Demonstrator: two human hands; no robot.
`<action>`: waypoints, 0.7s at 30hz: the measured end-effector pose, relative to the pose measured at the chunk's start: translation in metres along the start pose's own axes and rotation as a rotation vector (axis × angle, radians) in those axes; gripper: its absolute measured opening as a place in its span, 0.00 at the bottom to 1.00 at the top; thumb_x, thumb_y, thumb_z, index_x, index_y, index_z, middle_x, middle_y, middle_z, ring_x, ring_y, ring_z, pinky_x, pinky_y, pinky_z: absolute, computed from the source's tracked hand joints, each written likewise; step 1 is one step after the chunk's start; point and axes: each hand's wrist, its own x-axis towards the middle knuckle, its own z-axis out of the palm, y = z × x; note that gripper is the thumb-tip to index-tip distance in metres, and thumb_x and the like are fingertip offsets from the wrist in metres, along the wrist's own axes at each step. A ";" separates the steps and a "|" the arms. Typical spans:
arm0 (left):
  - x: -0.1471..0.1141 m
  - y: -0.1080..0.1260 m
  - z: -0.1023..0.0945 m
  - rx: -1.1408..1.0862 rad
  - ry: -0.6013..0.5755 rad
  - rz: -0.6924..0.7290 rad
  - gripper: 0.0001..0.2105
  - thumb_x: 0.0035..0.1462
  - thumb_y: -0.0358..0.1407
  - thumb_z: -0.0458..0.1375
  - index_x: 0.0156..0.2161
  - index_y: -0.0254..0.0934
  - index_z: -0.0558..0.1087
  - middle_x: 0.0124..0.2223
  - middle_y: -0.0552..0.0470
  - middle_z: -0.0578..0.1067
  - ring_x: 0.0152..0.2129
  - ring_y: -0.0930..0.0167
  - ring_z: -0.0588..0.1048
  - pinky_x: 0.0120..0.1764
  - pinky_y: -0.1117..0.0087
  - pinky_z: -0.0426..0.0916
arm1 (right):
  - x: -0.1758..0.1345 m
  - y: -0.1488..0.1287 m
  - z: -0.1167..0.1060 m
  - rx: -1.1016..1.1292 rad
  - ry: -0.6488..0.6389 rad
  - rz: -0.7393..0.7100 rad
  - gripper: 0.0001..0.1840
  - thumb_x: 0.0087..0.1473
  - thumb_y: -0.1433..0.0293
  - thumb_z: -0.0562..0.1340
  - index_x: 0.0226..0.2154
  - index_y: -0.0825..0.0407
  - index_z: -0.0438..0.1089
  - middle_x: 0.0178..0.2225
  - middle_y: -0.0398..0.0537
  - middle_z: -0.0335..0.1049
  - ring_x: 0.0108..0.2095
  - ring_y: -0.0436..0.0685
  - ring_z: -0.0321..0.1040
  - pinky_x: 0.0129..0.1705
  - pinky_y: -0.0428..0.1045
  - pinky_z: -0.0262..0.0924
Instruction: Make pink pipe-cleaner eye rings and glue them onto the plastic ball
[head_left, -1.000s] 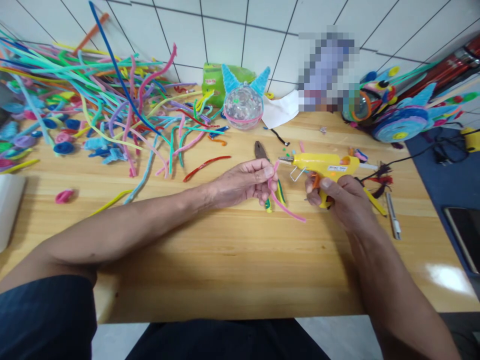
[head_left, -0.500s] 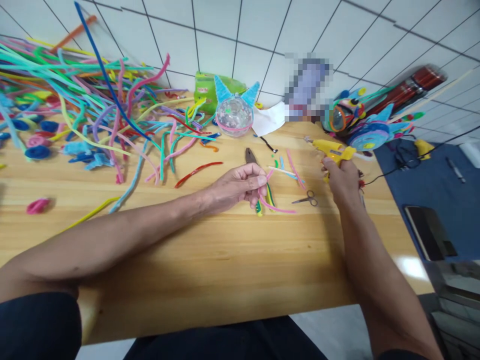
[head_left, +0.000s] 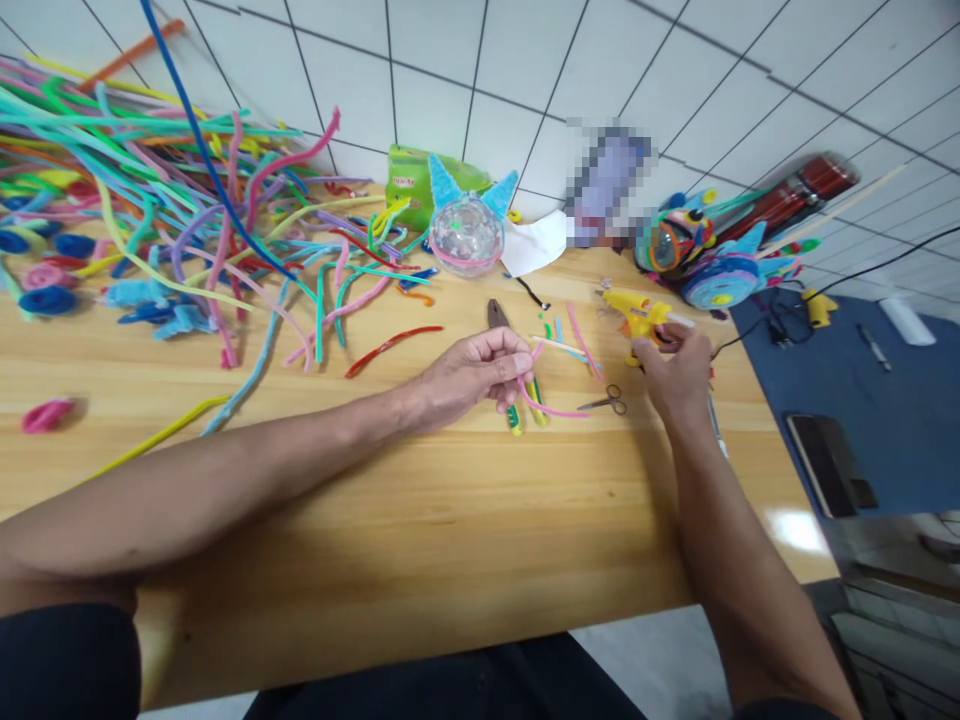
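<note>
Between the thumb and fingers of my left hand [head_left: 491,368] is a bent pink pipe cleaner [head_left: 555,411], its free end reaching right. Beneath that hand lie pliers [head_left: 514,418] with green and yellow handles, partly covered by my fingers. My right hand [head_left: 679,365] is closed at the handle of a yellow glue gun [head_left: 637,308], whose nozzle points left, low over the table. Small scissors [head_left: 607,401] lie between my hands. Behind them are a pale stick [head_left: 556,345] and a short pink pipe cleaner piece [head_left: 585,340].
A large heap of pipe cleaners [head_left: 150,170] covers the left back. A clear ball with blue ears [head_left: 466,235] stands before a green packet [head_left: 409,180]. Pipe cleaner figures [head_left: 720,280] and a red flask [head_left: 795,195] are at the right back. A black cord [head_left: 832,285] trails right.
My right hand has brought the glue gun slightly lower, and its grip on the handle has shifted. The left hand keeps its pinch on the pink pipe cleaner. The view has turned slightly.
</note>
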 end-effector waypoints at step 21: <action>-0.005 0.000 0.007 -0.052 0.033 0.033 0.21 0.56 0.48 0.79 0.38 0.34 0.77 0.35 0.53 0.82 0.29 0.75 0.82 0.32 0.76 0.77 | -0.095 -0.144 -0.001 1.040 -0.247 0.214 0.15 0.51 0.58 0.80 0.33 0.46 0.79 0.30 0.40 0.80 0.25 0.49 0.70 0.27 0.46 0.65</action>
